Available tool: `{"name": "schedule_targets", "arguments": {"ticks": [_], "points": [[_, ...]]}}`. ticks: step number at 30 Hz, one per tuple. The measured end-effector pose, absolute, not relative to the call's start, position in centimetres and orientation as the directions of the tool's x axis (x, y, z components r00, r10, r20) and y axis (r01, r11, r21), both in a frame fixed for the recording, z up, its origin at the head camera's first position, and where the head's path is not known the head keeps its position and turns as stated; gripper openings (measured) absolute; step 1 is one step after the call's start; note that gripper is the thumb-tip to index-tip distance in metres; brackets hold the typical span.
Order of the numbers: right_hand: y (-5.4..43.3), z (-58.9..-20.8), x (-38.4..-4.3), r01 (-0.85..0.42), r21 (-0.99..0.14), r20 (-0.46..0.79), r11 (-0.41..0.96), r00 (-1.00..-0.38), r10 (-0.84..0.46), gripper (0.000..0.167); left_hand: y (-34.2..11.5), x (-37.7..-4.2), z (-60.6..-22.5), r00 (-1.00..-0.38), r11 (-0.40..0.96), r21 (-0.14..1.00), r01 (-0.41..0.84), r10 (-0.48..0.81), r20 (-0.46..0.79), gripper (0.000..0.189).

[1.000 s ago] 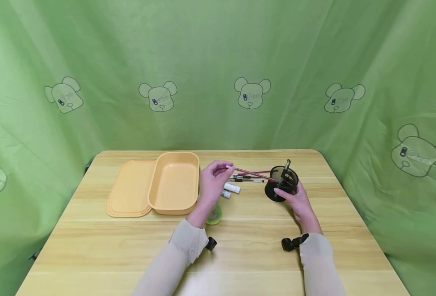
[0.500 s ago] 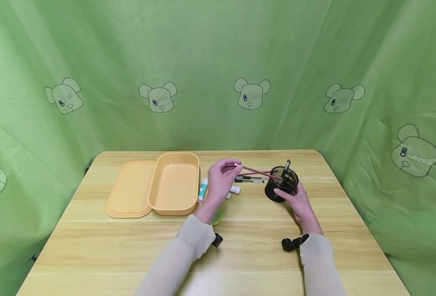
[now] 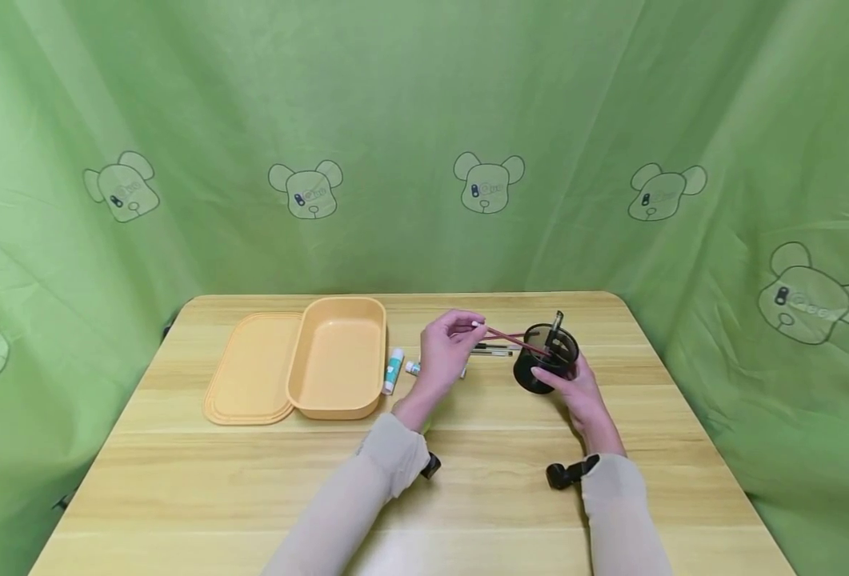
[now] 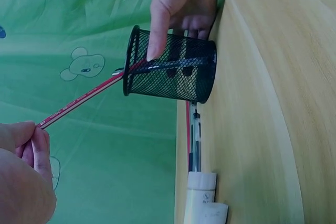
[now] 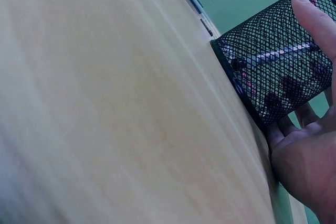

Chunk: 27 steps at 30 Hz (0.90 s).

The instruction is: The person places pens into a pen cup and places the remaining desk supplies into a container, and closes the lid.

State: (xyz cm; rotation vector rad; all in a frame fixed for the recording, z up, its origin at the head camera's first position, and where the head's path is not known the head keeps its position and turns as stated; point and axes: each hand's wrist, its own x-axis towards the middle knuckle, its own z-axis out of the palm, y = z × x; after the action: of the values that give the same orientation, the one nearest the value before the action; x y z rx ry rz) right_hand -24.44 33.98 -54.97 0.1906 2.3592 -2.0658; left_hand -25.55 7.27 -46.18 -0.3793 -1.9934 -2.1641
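In the head view my left hand (image 3: pixel 447 352) pinches a red pencil (image 3: pixel 516 340) near its end. The pencil slants down to the right, its far end inside a black mesh pen cup (image 3: pixel 528 374). My right hand (image 3: pixel 588 404) grips that cup from the right, thumb across its near side, as the left wrist view also shows. A dark pen (image 3: pixel 556 325) leans in the cup, its top above the rim. Behind the left hand, several pens (image 3: pixel 494 353) and a second red pencil (image 3: pixel 499 336) lie on the table, partly hidden.
An open orange box (image 3: pixel 338 414) stands left of my left hand, its lid (image 3: pixel 251 368) flat beside it. A teal-and-white glue stick (image 3: pixel 393 372) lies along the box. White cylindrical tubes (image 4: pixel 201 195) lie by the pens. My left wrist mostly covers a green tape roll (image 3: pixel 427 424).
My left hand has moved right toward the cup, with the pencil going deeper into it. The glue stick by the box has come into sight. The right hand stays on the cup.
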Motion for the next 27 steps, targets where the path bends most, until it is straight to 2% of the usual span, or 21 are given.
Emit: {"name": "schedule_targets", "arguments": {"ticks": [17,27], "points": [[33.8,-55.0,-24.2,0.105,-0.984,-0.091,0.147,-0.991,0.099,0.093,10.2,-25.4,-47.5,-0.949,-0.01,0.954,0.301,0.1,0.301,0.015],[33.9,-54.9,-24.3,0.085,-0.986,-0.072,0.141,-0.993,0.094,0.093,11.5,-25.4,-47.9,-0.949,-0.021,0.957,0.29,0.122,0.291,0.016]]}}
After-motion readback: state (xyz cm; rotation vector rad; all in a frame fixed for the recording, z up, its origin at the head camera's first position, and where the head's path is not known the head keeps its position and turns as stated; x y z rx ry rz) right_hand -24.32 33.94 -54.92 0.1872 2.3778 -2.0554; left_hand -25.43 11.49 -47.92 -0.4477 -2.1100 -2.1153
